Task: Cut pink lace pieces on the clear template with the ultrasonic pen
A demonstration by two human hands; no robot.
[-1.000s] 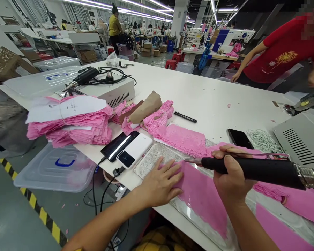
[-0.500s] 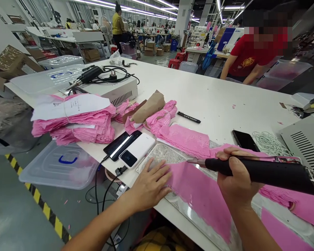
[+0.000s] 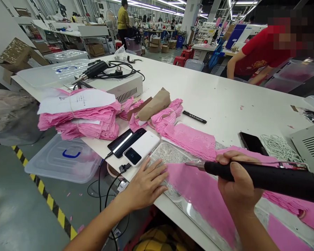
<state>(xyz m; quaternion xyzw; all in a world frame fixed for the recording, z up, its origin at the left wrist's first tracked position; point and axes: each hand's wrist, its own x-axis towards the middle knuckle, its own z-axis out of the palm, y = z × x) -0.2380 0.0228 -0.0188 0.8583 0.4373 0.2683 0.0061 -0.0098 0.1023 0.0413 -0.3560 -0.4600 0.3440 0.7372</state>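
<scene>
My left hand (image 3: 146, 184) lies flat with fingers spread at the left end of a pink fabric strip (image 3: 199, 195), fingertips by its edge. The strip rests on a clear-covered, speckled board (image 3: 167, 151) at the table's front edge. My right hand (image 3: 238, 184) is wrapped round a black handheld cutter (image 3: 267, 177), resembling an ultrasonic one. Its tapered metal tip points left, at the strip's upper edge near my left fingers. Whether the tip touches the fabric I cannot tell. Behind it lies a stack of pink textured pieces (image 3: 191, 137).
A white power bank (image 3: 143, 146) with cables lies beside my left hand. Paper-topped pink bundles (image 3: 78, 111), a second black tool (image 3: 94, 71) on a vented box (image 3: 131, 91), a marker (image 3: 195, 116) and a phone (image 3: 252, 143) surround the board. A co-worker in red (image 3: 261, 52) leans across the table.
The view has shifted slightly left. Against the power bank, both hands and the cutter sit a little farther left, as does the strip's left end. The co-worker leans lower.
</scene>
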